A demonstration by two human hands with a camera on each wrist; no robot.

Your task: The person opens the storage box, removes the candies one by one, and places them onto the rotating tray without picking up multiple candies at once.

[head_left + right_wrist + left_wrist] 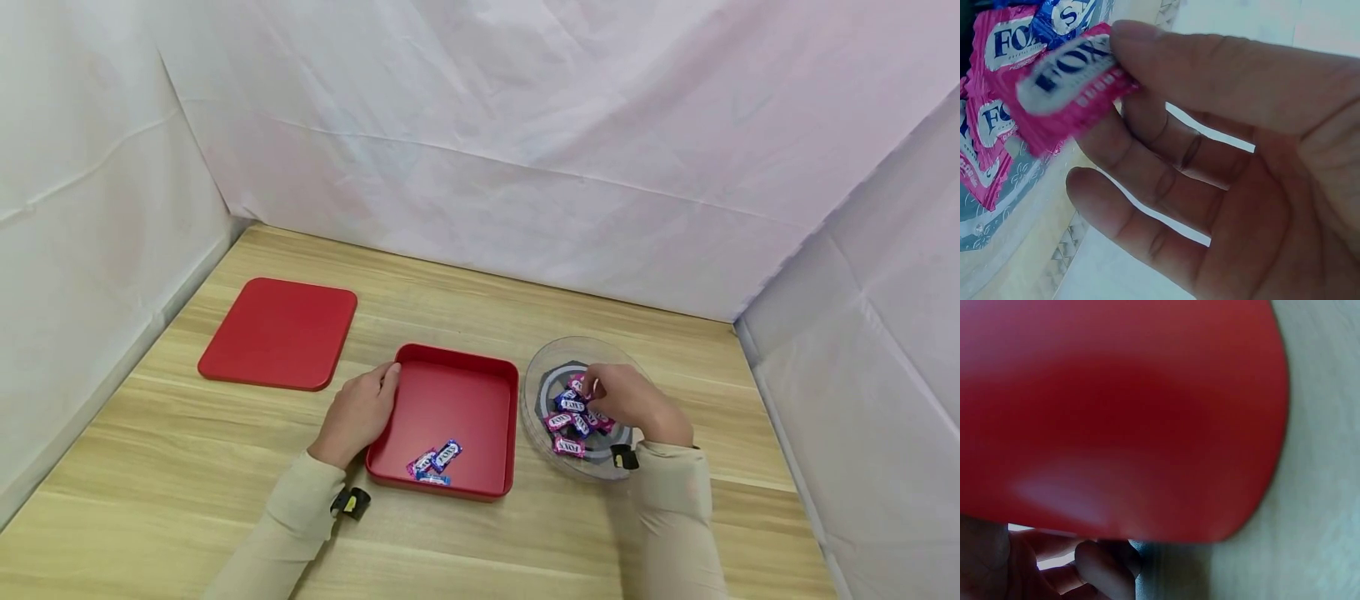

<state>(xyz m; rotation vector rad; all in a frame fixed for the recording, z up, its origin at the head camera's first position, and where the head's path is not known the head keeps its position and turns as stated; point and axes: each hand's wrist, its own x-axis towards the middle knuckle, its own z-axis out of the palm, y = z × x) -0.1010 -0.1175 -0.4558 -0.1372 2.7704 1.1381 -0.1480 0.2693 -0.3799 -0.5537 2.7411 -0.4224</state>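
My left hand (362, 412) grips the left wall of an uncovered red square box (457, 360), with the thumb over the rim. In the left wrist view, the box's outer wall (1141, 444) fills most of the picture beside the fingers. Three wrapped candies (446, 455), in pink and blue, lie near the box's front edge. Over a clear round dish (588, 347), my right hand (628, 400) pinches a pink wrapped candy (1072, 94) between thumb and fingertip. Several pink and blue candies (568, 447) lie under it in the dish.
A flat red square lid (281, 333) rests on the wooden table (450, 550) at the back left. White cloth (480, 125) hangs along the back and both sides. The dish stands close to the box's right wall.
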